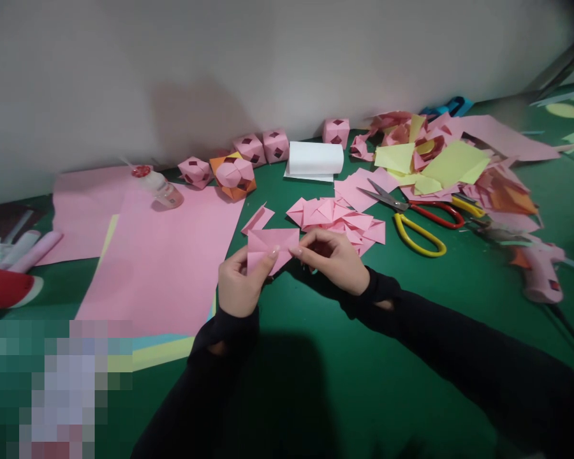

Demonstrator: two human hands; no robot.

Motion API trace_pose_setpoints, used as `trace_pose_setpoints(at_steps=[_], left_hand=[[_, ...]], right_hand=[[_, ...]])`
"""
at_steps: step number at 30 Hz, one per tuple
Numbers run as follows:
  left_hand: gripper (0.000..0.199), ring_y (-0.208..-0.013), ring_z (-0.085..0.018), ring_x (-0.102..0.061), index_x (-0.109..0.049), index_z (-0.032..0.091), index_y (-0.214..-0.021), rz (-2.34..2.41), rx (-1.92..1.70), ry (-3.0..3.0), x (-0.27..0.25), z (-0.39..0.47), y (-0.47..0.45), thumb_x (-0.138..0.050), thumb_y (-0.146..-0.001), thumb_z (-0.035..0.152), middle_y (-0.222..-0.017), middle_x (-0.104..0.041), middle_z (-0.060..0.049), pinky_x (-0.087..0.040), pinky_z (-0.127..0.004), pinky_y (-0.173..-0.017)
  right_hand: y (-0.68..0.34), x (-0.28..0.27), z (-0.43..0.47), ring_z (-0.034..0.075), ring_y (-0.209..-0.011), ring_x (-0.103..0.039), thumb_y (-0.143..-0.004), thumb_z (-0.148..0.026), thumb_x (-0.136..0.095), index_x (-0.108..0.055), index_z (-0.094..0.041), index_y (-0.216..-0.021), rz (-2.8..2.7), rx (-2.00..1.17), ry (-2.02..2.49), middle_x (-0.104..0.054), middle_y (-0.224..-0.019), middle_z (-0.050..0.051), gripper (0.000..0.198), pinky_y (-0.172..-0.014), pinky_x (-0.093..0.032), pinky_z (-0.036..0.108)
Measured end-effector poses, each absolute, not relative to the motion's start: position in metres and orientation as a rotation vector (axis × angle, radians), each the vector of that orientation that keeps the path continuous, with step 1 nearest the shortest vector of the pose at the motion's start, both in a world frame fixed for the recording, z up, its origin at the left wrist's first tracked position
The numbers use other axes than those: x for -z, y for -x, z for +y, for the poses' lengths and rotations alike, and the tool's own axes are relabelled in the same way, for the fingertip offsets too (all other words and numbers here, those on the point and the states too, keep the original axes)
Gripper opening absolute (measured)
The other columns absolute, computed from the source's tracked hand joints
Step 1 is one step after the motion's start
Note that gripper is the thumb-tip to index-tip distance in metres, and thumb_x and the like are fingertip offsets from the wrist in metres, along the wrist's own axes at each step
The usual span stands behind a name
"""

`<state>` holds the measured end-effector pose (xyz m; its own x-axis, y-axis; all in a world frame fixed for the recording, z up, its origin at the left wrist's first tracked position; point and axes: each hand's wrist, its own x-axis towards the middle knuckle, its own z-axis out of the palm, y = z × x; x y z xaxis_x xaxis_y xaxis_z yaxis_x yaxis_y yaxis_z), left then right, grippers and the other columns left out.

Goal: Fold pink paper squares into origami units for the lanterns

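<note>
A small pink paper square [261, 241] with fold creases is held up over the green table. My left hand [242, 280] grips its left and lower side, thumb across the front. At its right edge, my right hand [337, 258] pinches the paper between thumb and forefinger. Just beyond my hands lies a pile of folded pink paper pieces [335, 213]. One more folded pink piece [258, 218] rests by itself behind the square.
Scissors [397, 204] and a glue gun [543, 274] lie at the right, near paper scraps [454, 166]. Folded paper balls [196, 172] and a white roll [316, 158] line the wall. Large pink sheets [162, 268] and a bottle [160, 188] are at the left.
</note>
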<state>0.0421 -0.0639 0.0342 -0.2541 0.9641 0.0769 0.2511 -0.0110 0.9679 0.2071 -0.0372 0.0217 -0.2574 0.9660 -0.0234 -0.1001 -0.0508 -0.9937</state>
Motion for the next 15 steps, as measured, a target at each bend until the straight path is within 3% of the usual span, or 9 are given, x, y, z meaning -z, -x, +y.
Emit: trace_pose_setpoints(at_steps=[9,15], left_hand=[[0.025,-0.044,-0.009,-0.052,-0.064,0.016,-0.058,1.528,-1.352,-1.182,-0.0382,-0.0626,-0.0427,-0.074,-0.074,0.031,-0.051,-0.061,0.002,-0.044,-0.021,-0.046],[0.022,-0.044,-0.008,-0.052,-0.066,0.016,-0.063,1.507,-1.368,-1.132,-0.0365,-0.0634,-0.0442,-0.075,-0.073,0.034,-0.053,-0.062,0.003,-0.045,-0.021,-0.045]], right_hand=[[-0.2062,-0.0217,-0.0405,0.009,-0.054,-0.047,-0.075,-0.044,-0.075,-0.054,-0.017,-0.066,-1.560,-1.434,1.041,-0.056,-0.062,-0.002,0.036,-0.051,-0.037,0.023],[-0.2072,-0.0223,-0.0417,0.008,-0.055,-0.039,-0.080,-0.042,-0.070,-0.049,-0.017,-0.064,-1.722,-1.316,0.998,-0.045,-0.061,-0.004,0.037,-0.050,-0.031,0.022]])
